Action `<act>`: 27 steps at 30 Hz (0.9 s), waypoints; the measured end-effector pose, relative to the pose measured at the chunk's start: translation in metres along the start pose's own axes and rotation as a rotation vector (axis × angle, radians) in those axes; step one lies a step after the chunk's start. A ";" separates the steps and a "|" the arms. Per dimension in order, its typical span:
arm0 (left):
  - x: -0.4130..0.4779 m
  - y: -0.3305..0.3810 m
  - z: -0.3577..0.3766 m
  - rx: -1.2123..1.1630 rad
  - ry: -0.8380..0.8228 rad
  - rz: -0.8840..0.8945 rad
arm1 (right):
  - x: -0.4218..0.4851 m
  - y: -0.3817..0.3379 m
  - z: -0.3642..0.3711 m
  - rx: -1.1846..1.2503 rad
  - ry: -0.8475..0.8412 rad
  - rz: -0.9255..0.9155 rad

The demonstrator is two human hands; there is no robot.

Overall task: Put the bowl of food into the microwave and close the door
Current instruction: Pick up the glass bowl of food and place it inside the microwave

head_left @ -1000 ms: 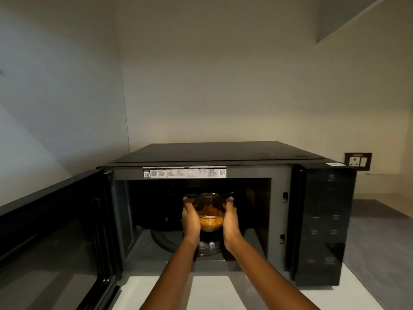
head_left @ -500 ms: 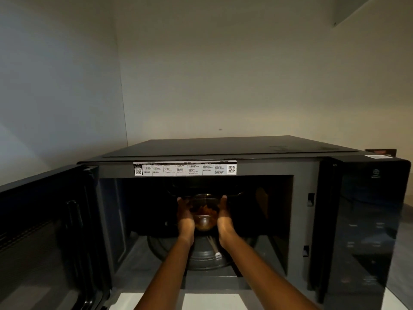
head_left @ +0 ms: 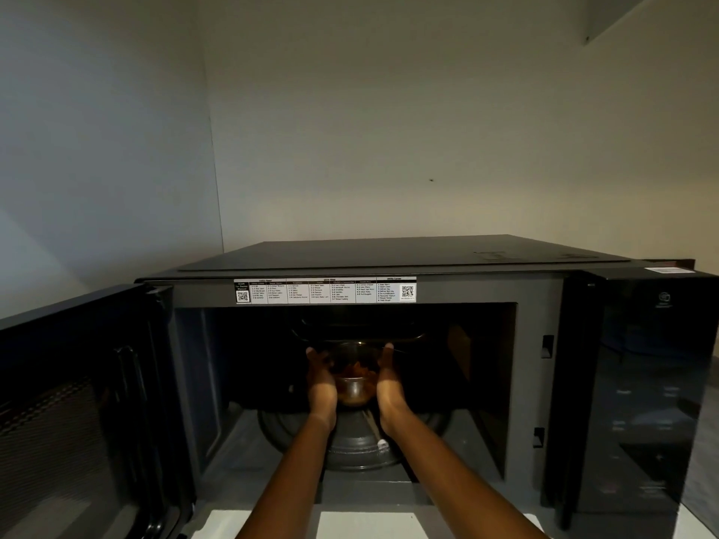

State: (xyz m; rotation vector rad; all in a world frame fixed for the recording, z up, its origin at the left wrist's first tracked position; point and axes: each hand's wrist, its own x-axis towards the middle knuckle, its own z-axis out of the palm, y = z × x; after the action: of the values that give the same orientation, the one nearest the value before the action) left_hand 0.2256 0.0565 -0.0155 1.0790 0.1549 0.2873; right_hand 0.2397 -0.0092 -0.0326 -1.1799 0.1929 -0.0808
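Observation:
A clear glass bowl of orange-brown food [head_left: 353,381] is deep inside the dark cavity of the black microwave [head_left: 389,262]. My left hand [head_left: 321,383] presses its left side and my right hand [head_left: 389,379] its right side, so both grip it. The bowl is low over the round turntable [head_left: 350,445]; I cannot tell whether it touches the turntable. The microwave door [head_left: 78,402] is swung wide open to the left.
The microwave's control panel [head_left: 642,383] is a dark block on the right. A white label with QR codes [head_left: 325,290] runs above the opening. Walls close in at the left and behind. A pale counter edge [head_left: 365,525] shows below the microwave.
Both hands have carried the bowl from the mouth of the opening deeper into the cavity and lower toward the turntable. My view has come closer to the microwave.

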 end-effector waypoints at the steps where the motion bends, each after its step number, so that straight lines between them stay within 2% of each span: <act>1: -0.001 0.001 0.001 0.005 -0.005 0.004 | 0.002 0.000 -0.001 -0.012 0.006 -0.004; 7: 0.008 -0.001 0.000 0.104 0.006 -0.050 | 0.016 0.006 0.000 0.024 0.008 -0.033; 11: 0.008 -0.003 0.000 0.154 0.026 -0.065 | 0.023 0.010 -0.004 -0.057 -0.022 -0.017; 14: 0.006 -0.004 -0.005 0.236 0.034 -0.012 | 0.011 0.005 -0.009 -0.144 -0.005 -0.044; 18: -0.025 0.019 -0.010 0.449 0.151 0.095 | -0.027 -0.013 -0.018 -0.259 0.036 -0.060; 23: -0.056 0.033 -0.014 0.613 0.188 0.197 | -0.068 -0.022 -0.035 -0.516 0.128 -0.211; 27: -0.095 0.046 -0.012 0.769 0.216 0.283 | -0.114 -0.016 -0.052 -0.668 0.077 -0.377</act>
State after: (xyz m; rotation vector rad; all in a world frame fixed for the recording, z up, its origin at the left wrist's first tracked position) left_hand 0.1247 0.0584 0.0182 1.8379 0.3216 0.6295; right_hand 0.1180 -0.0439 -0.0246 -1.8723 0.0594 -0.4181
